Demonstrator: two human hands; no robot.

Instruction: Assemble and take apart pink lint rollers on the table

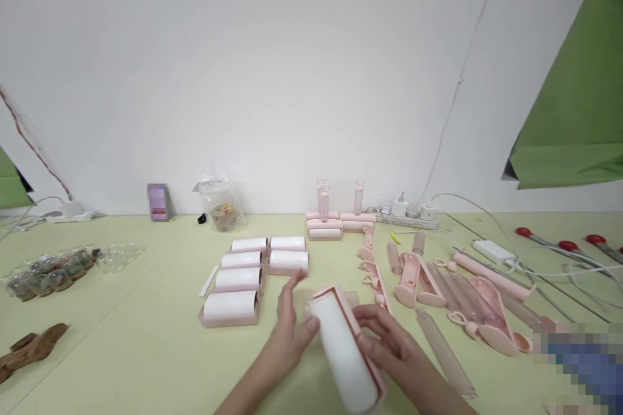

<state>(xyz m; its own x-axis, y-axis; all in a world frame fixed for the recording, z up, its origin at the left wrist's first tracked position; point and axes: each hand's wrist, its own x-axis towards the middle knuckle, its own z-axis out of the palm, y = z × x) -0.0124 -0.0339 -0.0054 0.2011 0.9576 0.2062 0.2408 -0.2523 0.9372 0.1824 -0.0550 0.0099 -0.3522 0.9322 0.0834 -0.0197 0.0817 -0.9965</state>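
Note:
A white roll [343,353] lies in a pink holder [351,312], tilted above the table near its front edge. My right hand [389,343] grips the holder's right side, its thumb and fingers on the pink edge. At the roll's upper left, my left hand [292,324] touches it with the thumb, while the fingers are raised and apart. Left of my hands stand several white rolls in pink trays [230,322]. Loose pink holders [410,279] and clear pink tubes [445,353] lie to the right.
Assembled pink rollers [325,225] stand near the wall beside a power strip [413,218]. A plastic bag [221,204], clear jars [48,272] and a brown wooden object [32,350] are further left. Cables and red-ended rods [569,246] lie at the right.

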